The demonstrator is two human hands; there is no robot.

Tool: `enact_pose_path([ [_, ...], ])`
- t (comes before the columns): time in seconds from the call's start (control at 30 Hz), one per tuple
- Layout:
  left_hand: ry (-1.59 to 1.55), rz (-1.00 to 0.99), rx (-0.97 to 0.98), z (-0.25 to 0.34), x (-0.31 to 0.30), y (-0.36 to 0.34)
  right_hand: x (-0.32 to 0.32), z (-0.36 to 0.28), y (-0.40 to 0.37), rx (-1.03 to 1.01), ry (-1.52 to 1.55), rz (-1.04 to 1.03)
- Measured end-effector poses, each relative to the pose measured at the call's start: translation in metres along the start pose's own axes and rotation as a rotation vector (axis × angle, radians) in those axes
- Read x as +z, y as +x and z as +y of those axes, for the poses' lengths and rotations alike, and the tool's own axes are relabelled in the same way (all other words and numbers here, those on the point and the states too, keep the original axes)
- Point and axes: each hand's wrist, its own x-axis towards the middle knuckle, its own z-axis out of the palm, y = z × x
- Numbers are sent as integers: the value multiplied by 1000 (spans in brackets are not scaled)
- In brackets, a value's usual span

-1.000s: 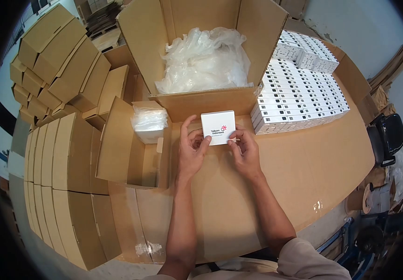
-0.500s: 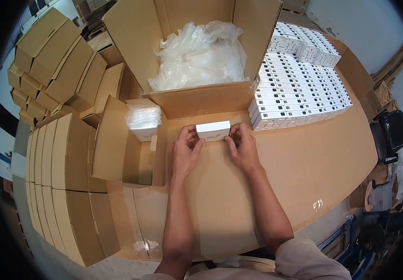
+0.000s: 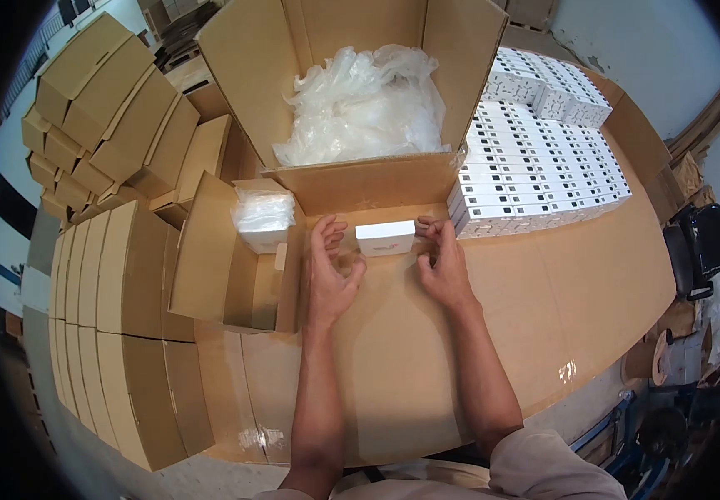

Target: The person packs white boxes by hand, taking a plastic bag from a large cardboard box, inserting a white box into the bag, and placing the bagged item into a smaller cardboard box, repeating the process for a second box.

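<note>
A small white box (image 3: 386, 239) with a faint reddish print on its front stands on the cardboard-covered table between my two hands. My left hand (image 3: 335, 271) is a little to its left, fingers curved and apart, holding nothing. On the other side, my right hand (image 3: 443, 265) is open, its fingers spread close by the box's right end. Left of my left hand, an open brown carton (image 3: 247, 287) holds a stack of white boxes in clear plastic bags (image 3: 264, 218).
Behind the white box stands a large carton (image 3: 360, 182) filled with clear plastic bags (image 3: 368, 108). Rows of white boxes (image 3: 535, 167) are stacked at the right. Brown cartons (image 3: 118, 283) pile up along the left. A black chair (image 3: 697, 250) stands beyond the table's right edge.
Both hands have let go of the small white box and moved apart from it, the left hand further. The box stays standing on the table.
</note>
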Motion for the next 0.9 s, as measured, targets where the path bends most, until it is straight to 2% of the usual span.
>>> enact_pose_path([
  [0.13,-17,174,54,10,-9,1,-5,-10,0,136,106,-17],
  [0.27,85,242,208,45,-9,21,-4,-7,0,92,46,-20],
  [0.43,236,357,442,65,-6,137,-6,-10,1,56,-39,-52],
  [0.57,564,578,505,21,8,231,-9,-7,1,49,-36,-44],
  [0.67,707,67,35,-12,8,245,-10,-7,5,53,-13,-48],
  [0.8,658,-11,-8,23,4,228,-10,-9,1,79,-13,-56],
  [0.9,657,-11,141,17,5,232,-9,-8,1,60,-29,-53],
])
